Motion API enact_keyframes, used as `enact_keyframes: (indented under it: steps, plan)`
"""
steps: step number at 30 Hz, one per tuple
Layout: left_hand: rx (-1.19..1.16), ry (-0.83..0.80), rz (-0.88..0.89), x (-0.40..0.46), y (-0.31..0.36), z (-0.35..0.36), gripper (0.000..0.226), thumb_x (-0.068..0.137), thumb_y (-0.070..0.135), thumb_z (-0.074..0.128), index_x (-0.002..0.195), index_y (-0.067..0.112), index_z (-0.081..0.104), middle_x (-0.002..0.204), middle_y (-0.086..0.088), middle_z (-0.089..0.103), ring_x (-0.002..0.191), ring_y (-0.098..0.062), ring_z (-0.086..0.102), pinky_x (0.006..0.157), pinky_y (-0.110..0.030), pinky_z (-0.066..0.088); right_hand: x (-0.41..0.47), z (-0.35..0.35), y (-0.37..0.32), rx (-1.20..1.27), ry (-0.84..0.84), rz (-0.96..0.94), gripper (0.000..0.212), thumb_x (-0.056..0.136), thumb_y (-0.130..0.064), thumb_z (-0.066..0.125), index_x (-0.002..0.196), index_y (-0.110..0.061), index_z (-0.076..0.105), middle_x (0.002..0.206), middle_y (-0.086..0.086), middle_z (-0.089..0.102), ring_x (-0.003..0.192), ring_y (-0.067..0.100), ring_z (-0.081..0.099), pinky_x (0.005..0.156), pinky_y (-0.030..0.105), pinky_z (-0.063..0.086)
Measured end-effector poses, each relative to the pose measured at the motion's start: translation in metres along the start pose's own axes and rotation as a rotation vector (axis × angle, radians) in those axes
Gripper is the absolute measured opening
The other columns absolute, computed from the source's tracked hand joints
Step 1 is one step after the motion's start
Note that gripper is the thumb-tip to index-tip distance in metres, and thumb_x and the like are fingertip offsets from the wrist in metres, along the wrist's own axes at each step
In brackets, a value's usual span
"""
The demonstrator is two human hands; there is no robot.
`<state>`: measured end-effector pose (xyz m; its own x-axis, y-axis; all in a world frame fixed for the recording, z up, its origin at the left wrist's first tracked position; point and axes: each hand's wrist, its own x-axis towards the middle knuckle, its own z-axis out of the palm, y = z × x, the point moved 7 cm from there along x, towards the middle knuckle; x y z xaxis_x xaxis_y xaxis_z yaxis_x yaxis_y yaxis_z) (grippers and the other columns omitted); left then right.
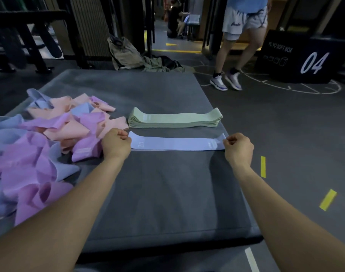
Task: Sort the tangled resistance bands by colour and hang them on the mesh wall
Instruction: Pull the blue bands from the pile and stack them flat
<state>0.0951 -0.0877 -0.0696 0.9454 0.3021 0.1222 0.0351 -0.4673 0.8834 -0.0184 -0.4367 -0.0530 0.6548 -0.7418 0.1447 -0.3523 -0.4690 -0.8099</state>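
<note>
Blue band (177,143) flat on grey mat (167,193), near green stack (174,118); left hand (116,143) and right hand (238,147) each pinching an end. Best pulled taut, edges squared, before release.

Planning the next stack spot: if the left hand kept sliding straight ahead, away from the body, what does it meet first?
Probably the pink bands at the near edge of the tangled pile, just beyond the left hand; the green stack lies slightly right of that line.

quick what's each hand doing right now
Left hand: pinching the left end of the blue band.
Right hand: pinching its right end.
</note>
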Motion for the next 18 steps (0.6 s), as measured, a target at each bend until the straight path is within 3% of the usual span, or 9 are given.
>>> enact_keyframes:
  steps: [14, 18]
  plan:
    - [0.034, 0.007, 0.020, -0.0039, 0.0011, -0.0005, 0.020, 0.077, -0.005, 0.055, 0.094, 0.005, 0.061, 0.100, -0.014, 0.067, 0.096, -0.031, 0.061, 0.082, -0.031, 0.046, 0.0085, 0.0068, 0.0061, -0.079, 0.032, -0.017, 0.014, 0.089, -0.011, 0.057, 0.094, -0.003, 0.066, 0.105, 0.019, 0.062, 0.095, 0.035, 0.058, 0.077, 0.038, 0.047]
    - [0.058, -0.024, 0.048, -0.0023, -0.0002, 0.0016, 0.020, 0.076, -0.004, 0.059, 0.091, 0.009, 0.058, 0.101, -0.014, 0.066, 0.096, -0.032, 0.061, 0.083, -0.034, 0.047, 0.0049, 0.0037, 0.0004, -0.169, 0.043, -0.062, 0.022, 0.089, -0.016, 0.059, 0.108, -0.004, 0.061, 0.120, 0.017, 0.051, 0.110, 0.034, 0.047, 0.081, 0.037, 0.040]
